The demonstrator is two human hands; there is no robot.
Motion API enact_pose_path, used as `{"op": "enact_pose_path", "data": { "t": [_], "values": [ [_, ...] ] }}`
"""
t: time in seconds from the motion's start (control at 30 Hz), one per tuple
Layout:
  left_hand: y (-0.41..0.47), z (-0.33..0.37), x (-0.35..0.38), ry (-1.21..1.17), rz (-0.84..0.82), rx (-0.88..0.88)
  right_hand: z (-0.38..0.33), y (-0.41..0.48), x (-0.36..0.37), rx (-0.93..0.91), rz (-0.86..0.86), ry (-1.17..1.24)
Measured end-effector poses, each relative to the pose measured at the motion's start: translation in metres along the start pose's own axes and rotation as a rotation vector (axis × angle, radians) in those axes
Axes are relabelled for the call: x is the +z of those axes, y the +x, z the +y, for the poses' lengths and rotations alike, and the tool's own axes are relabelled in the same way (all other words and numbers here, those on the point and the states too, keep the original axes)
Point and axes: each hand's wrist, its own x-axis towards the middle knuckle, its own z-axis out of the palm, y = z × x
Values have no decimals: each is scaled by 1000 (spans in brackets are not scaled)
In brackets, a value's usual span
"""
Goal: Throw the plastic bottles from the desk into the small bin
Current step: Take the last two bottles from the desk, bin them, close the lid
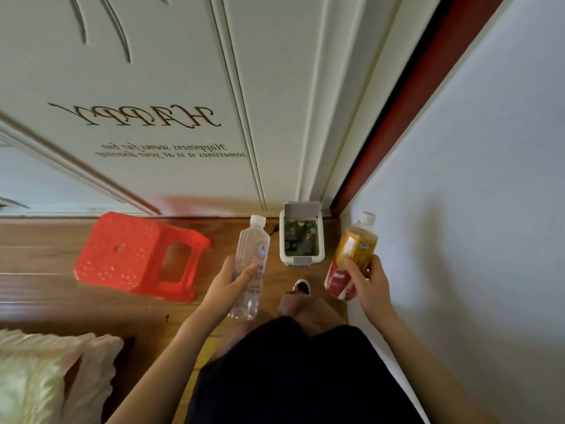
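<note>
Left hand grips a clear bottle, right hand an orange bottle, above the open bin.

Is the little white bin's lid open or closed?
Open. The small white bin has its grey lid tipped back against the door, and things show inside.

Red perforated stool — white bin (grey lid), orange-labelled bottle.
</note>
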Motion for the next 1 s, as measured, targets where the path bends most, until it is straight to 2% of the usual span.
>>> {"op": "enact_pose_path", "data": {
  "t": [0.17, 0.33, 0.5, 0.67, 0.83, 1.0],
  "values": [
    [62, 25, 11, 55, -25, -20, -11, 57, 12, -1, -45, -41],
    [138, 14, 34, 92, -120, -56, 20, 118, 38, 74, -10, -9],
    [213, -37, 77, 113, -159, -112, 93, 186, 68, 157, 83, 61],
    [292, -104, 131, 184, -252, -141, 191, 247, 86, 234, 100, 188],
    [363, -158, 183, 147, -294, -188, 254, 295, 93, 207, 56, 191],
    [422, -184, 221, 179, -324, -204, 282, 319, 99, 142, 12, 154]
  ]
}}
